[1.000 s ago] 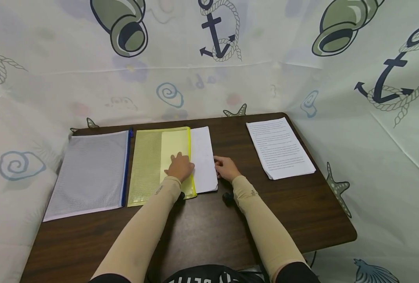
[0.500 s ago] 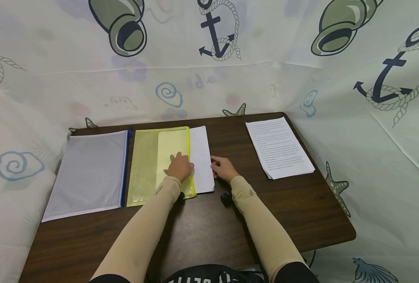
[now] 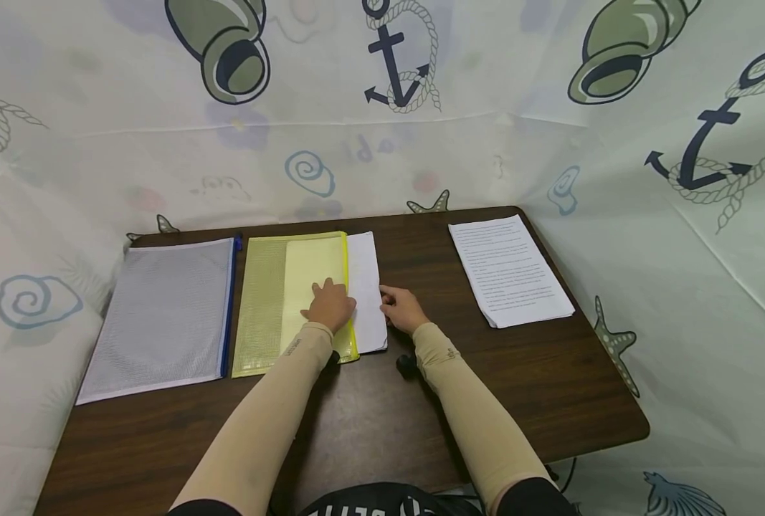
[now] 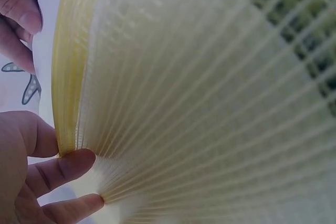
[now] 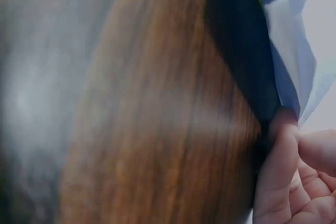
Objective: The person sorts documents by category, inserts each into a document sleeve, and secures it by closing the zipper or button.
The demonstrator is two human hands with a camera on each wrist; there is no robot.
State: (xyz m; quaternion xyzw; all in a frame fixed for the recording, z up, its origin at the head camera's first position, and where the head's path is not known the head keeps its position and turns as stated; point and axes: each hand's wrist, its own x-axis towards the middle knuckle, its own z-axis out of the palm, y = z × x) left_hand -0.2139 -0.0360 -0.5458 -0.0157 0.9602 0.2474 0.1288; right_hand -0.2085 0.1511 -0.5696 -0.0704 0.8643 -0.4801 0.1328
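In the head view a yellow mesh zip folder lies flat, a white paper stack sticking out of its right side. Part of the stack shows pale through the mesh. At the folder's zip edge, my left hand has fingers spread over the top; in the left wrist view the zip strip hides the thumb's tip. My right hand pinches the right edge of the paper between thumb and curled fingers. In the right wrist view that paper looks bent near the thumb.
A clear mesh folder with a blue zip edge lies left of the yellow one. Printed sheets are stacked near the right edge of the brown table. A patterned cloth hangs behind and around the table.
My right hand has moved left with the paper, and less of the stack sticks out of the yellow folder. The left hand has stayed at the zip edge.
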